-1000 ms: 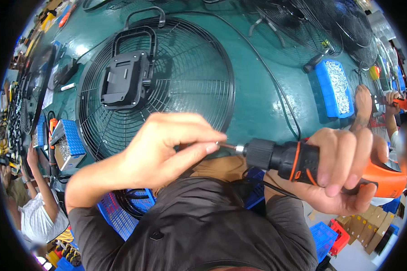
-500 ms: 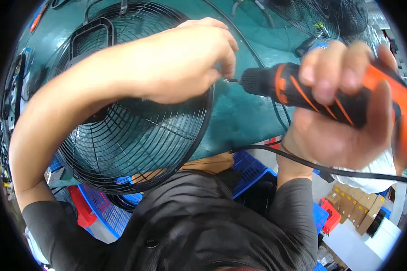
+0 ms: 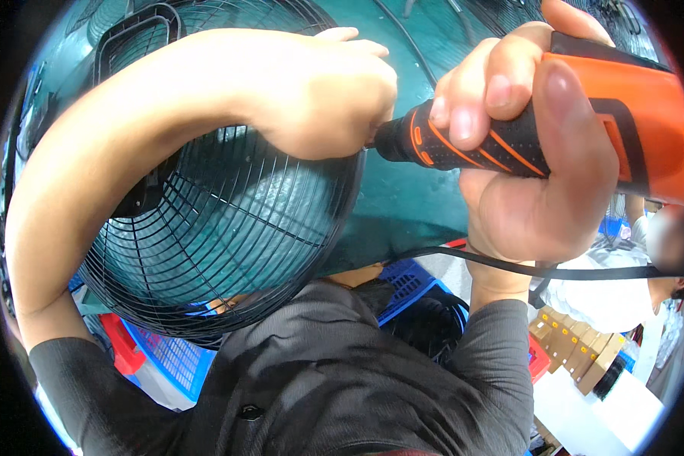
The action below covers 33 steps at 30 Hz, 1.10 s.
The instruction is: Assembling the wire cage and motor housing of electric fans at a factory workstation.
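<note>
My right hand (image 3: 543,144) is wrapped around an orange and black power drill (image 3: 631,114), which lies level with its chuck facing left. The chuck's tip meets the fingers of my left hand (image 3: 330,95), right at the rim of a round black wire fan grille (image 3: 258,213). My left hand is closed, its knuckles up and fingertips curled under. What it pinches, and the drill's bit, are hidden. My left forearm crosses over the grille, whose black handle bracket (image 3: 133,34) stands at its far left side.
The grille lies on a green worktable (image 3: 410,205). A black cord (image 3: 501,264) runs along its near edge. Below are blue crates (image 3: 414,285) and a red bin (image 3: 121,346). At right are cardboard boxes (image 3: 581,346) and another person in white (image 3: 600,296). More wire grilles lie far right.
The drill has moved left and closer to me, so its chuck now reaches my left fingers. My left hand has closed further at the rim. The grille has shifted slightly in view.
</note>
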{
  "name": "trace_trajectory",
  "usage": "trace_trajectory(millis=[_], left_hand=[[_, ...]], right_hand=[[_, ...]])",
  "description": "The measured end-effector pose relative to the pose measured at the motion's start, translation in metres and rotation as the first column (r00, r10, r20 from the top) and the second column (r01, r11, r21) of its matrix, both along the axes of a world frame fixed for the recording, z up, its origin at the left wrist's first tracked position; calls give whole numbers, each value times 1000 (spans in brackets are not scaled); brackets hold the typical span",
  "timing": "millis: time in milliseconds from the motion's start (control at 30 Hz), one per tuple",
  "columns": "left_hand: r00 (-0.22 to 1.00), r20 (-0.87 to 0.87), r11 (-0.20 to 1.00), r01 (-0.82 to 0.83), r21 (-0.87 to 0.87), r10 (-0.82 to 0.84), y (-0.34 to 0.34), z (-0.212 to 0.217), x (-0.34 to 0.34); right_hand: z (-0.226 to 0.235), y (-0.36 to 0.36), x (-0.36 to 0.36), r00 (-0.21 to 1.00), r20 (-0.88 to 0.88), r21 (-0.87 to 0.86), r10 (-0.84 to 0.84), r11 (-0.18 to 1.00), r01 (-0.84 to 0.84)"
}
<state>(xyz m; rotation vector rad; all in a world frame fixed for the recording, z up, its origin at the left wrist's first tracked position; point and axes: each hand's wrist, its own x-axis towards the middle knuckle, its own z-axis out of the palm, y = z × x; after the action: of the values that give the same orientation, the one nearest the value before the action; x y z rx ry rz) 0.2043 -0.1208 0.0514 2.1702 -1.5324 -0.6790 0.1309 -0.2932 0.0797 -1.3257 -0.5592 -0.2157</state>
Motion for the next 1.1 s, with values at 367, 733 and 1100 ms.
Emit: trace_trajectory(millis=[367,733,1100], left_hand=[[981,-191,985,-64,-160,33,11,0,3],[997,-65,999,43,-20,-44,5,4,6],[993,-117,988,21,152,-3,-1,1,9]], right_hand=[[8,23,1,998,-44,-99,50,994,-54],[11,31,-19,998,0,-55,63,996,-63],[-5,15,-27,991,127,13,51,999,-53]])
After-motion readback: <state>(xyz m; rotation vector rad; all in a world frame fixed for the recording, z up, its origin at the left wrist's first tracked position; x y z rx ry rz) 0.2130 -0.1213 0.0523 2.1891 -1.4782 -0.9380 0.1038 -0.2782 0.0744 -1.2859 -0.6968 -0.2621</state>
